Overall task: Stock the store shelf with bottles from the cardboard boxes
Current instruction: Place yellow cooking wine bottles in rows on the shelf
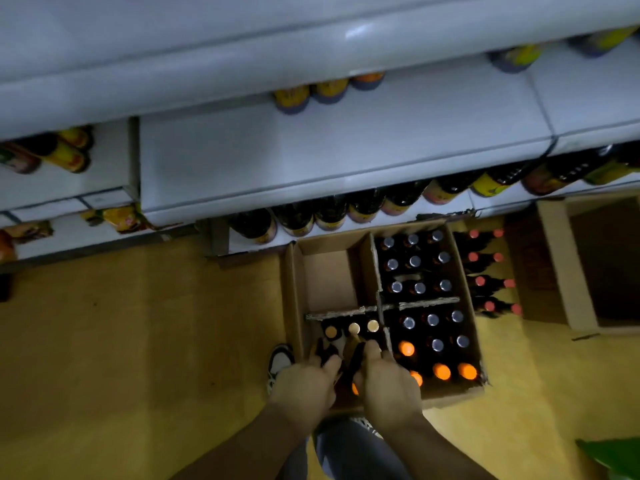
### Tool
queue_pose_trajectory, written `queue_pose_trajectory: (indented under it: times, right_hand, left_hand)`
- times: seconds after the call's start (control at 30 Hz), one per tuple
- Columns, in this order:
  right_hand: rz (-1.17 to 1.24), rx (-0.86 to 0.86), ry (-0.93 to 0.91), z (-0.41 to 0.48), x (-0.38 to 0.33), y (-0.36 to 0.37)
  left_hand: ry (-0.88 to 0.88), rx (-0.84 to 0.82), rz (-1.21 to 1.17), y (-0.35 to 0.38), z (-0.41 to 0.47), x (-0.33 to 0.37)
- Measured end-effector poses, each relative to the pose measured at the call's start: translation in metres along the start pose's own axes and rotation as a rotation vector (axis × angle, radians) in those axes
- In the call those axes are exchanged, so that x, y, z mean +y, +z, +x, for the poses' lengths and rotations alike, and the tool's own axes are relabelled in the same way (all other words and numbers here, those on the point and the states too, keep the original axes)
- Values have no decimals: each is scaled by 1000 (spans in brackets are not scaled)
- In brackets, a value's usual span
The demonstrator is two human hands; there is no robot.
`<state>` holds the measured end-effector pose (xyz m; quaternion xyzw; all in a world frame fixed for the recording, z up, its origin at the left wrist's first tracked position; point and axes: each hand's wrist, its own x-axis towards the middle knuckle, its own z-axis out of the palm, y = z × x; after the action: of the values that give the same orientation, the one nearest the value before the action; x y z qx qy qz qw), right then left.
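Looking down on a cardboard box (pixel 293 306) with paper dividers, sitting on the yellow floor (pixel 138 341) right against the bottom of the white store shelf (pixel 329 150).

Both hands are down in the box's near-left compartment. The left hand (pixel 304 379) has thumb and fingers curled round a dark bottle (pixel 325 351). The right hand (pixel 391 386) is curled round a second dark bottle (pixel 356 362). The hands are close together but not touching.

- Just beyond the hands, in the same compartment: three gold-capped bottles (pixel 354 328) in a row.
- Right-side compartments: silver-capped bottles (pixel 414 261), upright.
- Near-right corner of the box: orange-capped bottles (pixel 441 371).
- Floor just right of the box: red-capped bottles (pixel 485 282) in pairs.
- Further right: another open carton (pixel 561 265).

The lowest shelf holds a row of dark shelf bottles (pixel 329 213) with yellow and red labels, and there are more on the upper shelves. All the label print is too blurred and dim to read, so no brand can be told. A white shoe (pixel 280 362) sits by the box's near-left corner.
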<state>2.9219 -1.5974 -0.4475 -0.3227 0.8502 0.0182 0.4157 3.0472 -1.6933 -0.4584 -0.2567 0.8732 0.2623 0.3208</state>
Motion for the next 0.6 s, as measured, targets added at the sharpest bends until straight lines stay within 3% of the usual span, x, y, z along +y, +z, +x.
queue_pose_trajectory:
  times: [0.6]
  right_hand:
    - [-33, 253, -79, -149, -41, -159]
  left_hand:
    - [17, 288, -33, -158, -144, 77]
